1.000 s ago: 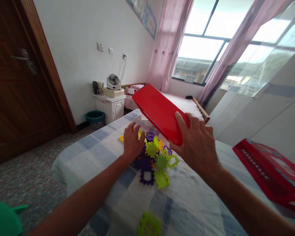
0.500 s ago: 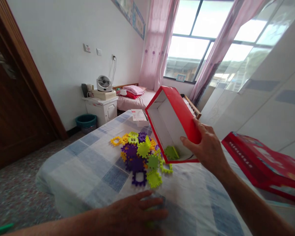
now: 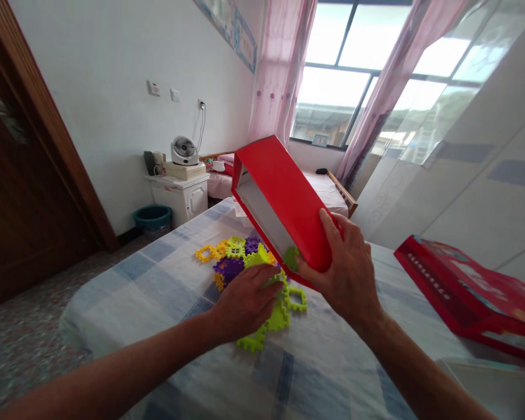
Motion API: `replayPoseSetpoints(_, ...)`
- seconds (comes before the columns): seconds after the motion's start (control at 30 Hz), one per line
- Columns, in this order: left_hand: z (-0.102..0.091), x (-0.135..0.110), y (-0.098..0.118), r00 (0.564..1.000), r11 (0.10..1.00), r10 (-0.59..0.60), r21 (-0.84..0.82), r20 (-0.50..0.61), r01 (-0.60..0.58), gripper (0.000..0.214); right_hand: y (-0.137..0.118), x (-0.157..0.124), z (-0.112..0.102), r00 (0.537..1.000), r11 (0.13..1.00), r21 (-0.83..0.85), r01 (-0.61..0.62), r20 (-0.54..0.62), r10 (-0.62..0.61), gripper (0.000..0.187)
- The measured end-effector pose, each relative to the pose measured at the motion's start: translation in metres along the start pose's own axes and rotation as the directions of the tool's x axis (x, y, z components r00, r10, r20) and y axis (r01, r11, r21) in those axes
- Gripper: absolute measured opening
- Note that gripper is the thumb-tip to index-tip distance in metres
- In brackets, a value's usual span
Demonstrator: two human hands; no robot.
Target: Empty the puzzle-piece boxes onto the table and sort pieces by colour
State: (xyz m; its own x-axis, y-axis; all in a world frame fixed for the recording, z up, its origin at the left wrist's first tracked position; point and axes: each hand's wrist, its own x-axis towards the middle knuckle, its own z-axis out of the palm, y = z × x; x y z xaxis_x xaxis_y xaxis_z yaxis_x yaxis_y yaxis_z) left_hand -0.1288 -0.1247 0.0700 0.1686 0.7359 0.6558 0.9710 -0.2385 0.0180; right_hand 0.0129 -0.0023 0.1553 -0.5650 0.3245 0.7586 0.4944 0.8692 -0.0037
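My right hand grips the side of a red box with a white inside, held tilted above the table with its open side facing down and left. A green plastic piece shows inside the box near its lower edge. Under the box lies a pile of toothed plastic building pieces: purple, yellow and lime green. My left hand lies over the front of the pile, fingers apart and touching green pieces. Its fingertips partly cover them. Another green piece is just below that hand.
A checked cloth covers the table. At right stands a larger red box, with a pale plastic bin before it. A small white box is behind the pile. Beyond are a fan, a cabinet and a teal bucket.
My left hand has moved up from the table's near side onto the pile, and a green piece now shows below it. My right hand has turned the red box further over, towards the left.
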Motion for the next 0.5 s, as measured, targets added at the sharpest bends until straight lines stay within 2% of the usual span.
replayPoseSetpoints(0.1, 0.010, 0.031, -0.002, 0.997, 0.996, 0.078, 0.049, 0.020, -0.079, 0.032, -0.007, -0.001, -0.003, 1.000, 0.998, 0.063, 0.024, 0.005, -0.025, 0.080)
replayPoseSetpoints(0.2, 0.028, 0.050, -0.006, 0.988, 0.988, 0.126, 0.076, 0.094, -0.134, 0.029, -0.012, -0.002, -0.006, 0.999, 0.993, 0.115, 0.041, 0.014, -0.043, 0.081)
replayPoseSetpoints(0.33, 0.040, 0.054, -0.013, 0.970, 0.975, 0.104, 0.170, 0.221, -0.143, 0.033, -0.004, 0.000, -0.008, 1.000, 0.985, 0.168, -0.025, 0.004, 0.025, 0.079)
replayPoseSetpoints(0.5, 0.027, 0.048, -0.017, 0.959, 0.927, 0.109, 0.321, 0.263, -0.193, 0.023, 0.016, -0.003, -0.007, 0.984, 0.967, 0.189, -0.171, -0.022, 0.178, 0.076)
